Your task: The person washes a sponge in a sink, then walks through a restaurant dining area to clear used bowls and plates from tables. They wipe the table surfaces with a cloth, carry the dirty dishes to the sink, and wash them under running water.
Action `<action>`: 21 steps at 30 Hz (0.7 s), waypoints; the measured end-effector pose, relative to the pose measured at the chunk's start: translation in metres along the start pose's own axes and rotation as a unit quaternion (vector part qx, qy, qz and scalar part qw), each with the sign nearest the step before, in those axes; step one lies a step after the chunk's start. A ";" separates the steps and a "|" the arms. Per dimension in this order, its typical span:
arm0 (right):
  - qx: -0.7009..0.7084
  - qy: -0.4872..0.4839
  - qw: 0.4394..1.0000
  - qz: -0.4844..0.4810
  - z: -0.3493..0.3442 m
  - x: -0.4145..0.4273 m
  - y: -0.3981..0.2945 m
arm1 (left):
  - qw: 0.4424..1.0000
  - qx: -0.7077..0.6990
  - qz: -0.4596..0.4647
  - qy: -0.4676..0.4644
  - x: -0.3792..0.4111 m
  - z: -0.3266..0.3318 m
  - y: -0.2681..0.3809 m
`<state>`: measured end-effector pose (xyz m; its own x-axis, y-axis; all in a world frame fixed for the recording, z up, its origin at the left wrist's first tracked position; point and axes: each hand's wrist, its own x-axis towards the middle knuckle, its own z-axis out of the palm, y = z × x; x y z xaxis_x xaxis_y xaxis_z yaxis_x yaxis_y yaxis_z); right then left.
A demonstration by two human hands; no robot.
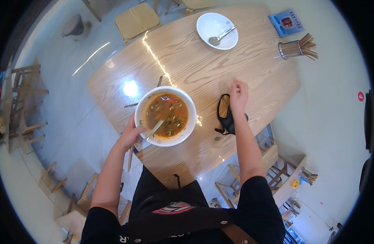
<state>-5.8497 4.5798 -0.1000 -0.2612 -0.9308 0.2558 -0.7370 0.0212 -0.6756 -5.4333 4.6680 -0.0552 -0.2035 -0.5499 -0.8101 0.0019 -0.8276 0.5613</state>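
My left hand (132,134) grips the left rim of a white bowl (191,117), its thumb beside the handle of a metal spoon (156,127). The bowl is full of reddish-orange soup (156,109) with green and pale bits, and the spoon's lower end is sunk in it. Over the table's right half, my right hand (239,93) has its fingers curled, with nothing visible in them. Just under that wrist lies a black soft item with a strap (228,122); my forearm covers part of it. Two thin dark utensil ends (160,81) stick out from behind the bowl.
A white bowl (205,26) with a metal spoon (215,40) stands on the wooden table (187,64) at the far side. Toward the right wall are a chopstick holder (290,49) and a blue printed card (286,23). Wooden stools (136,20) surround the table. A wooden chopstick (130,158) juts past the left edge.
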 end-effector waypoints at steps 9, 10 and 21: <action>0.450 -0.089 0.778 0.430 0.101 0.129 -0.023 | 0.925 0.271 0.168 0.204 -0.017 0.015 0.013; 0.458 -0.087 0.773 0.430 0.102 0.133 -0.019 | 0.922 0.285 0.153 0.211 -0.018 0.017 0.015; 0.253 -0.061 0.889 0.377 0.018 0.024 -0.016 | 0.869 0.334 0.226 0.286 -0.028 0.023 0.019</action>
<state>-5.8331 4.5508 -0.0957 -0.4693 -0.7556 -0.4571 0.0018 0.5168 -0.8561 -5.4500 4.6701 -0.0181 0.1903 -0.9261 -0.3257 -0.6527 -0.3672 0.6627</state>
